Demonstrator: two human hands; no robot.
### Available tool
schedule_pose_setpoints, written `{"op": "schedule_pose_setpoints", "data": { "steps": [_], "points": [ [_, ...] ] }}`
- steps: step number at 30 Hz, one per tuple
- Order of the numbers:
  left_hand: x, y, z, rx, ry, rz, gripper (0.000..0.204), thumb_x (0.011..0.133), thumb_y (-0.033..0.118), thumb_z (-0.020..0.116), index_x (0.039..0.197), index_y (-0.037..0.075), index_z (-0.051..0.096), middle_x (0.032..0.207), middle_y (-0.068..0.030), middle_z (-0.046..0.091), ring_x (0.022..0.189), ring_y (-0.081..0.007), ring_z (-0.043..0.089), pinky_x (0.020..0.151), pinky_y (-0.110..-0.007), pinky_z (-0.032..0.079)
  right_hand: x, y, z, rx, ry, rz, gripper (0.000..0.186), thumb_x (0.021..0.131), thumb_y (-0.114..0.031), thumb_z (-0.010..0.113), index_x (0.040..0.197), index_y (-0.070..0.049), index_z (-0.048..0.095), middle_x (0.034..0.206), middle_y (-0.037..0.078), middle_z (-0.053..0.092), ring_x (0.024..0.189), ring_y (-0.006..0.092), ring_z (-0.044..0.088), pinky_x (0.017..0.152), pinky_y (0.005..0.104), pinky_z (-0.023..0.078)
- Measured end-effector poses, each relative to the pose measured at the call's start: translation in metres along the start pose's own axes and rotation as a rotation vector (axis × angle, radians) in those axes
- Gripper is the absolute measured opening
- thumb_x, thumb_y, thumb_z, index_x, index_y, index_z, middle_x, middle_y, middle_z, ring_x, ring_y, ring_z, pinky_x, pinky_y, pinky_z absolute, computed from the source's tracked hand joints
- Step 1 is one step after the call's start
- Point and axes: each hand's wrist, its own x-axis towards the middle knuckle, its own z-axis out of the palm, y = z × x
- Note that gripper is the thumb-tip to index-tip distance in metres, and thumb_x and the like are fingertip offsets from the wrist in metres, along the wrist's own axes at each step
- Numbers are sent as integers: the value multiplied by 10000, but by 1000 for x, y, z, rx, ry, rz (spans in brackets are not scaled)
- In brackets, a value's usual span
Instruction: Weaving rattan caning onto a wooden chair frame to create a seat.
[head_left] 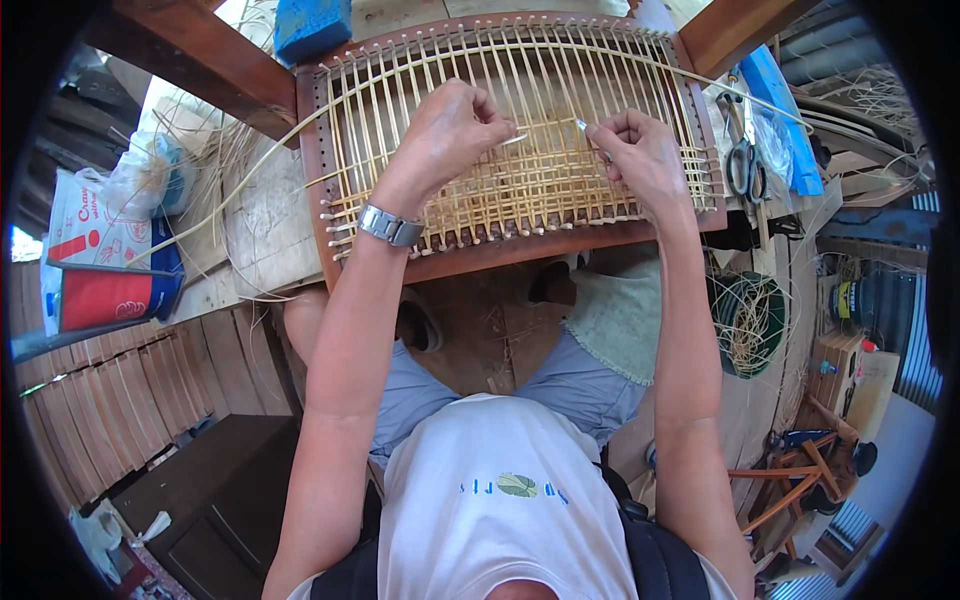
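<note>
A wooden frame (420,264) holds rows of upright cane strands, with a woven band across their lower part (530,190). My left hand (450,130), watch on the wrist, is over the middle of the weave, fingers curled on a short pale strip (515,139). My right hand (630,150) is just to its right, fingers pinched on a small pale, shiny piece (583,126) that I cannot make out. A long loose cane strand (256,170) arches across the top of the frame and down to the left.
Wooden legs (200,60) rise behind, near a blue block (310,25). Scissors (745,165) lie right of the frame. Bags and a red-and-blue box (110,290) sit at left. A green bucket of cane scraps (748,325) stands below right, near a wooden chair (800,480).
</note>
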Motion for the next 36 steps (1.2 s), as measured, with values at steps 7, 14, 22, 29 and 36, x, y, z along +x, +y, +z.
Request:
{"op": "schedule_pose_setpoints", "data": {
  "steps": [7,14,22,29,36],
  "points": [
    [4,0,3,-127,5,31,202,760,156,772,697,-17,689,658,-136,666,599,-190,621,602,-351,505,3,11,1,75,36,22,224,902,-216,728,873,-11,642,682,12,608,559,59,543,501,220,429],
    [6,9,20,232,270,271,264,771,187,838,709,-39,719,634,-193,655,596,-279,650,716,-396,544,0,10,-1,-708,299,-395,234,898,-214,722,880,11,661,675,49,630,603,95,590,541,285,469],
    [4,9,3,114,93,119,194,760,148,722,719,-42,723,685,-180,697,653,-242,696,683,-370,560,3,12,-12,57,26,-30,216,910,-199,721,913,6,654,702,-5,593,560,41,487,506,208,404],
    [16,24,21,165,77,66,216,765,119,805,718,-66,703,773,-214,664,747,-299,665,762,-402,541,-2,11,-10,-358,163,-181,255,897,-242,717,909,6,660,727,72,648,609,160,605,579,319,483],
    [8,12,11,108,76,110,220,750,160,720,696,-52,699,625,-184,659,599,-281,672,689,-391,548,-11,4,-17,-642,362,-194,245,901,-262,663,950,-22,675,895,198,714,861,390,692,761,469,518]
  ]
}}
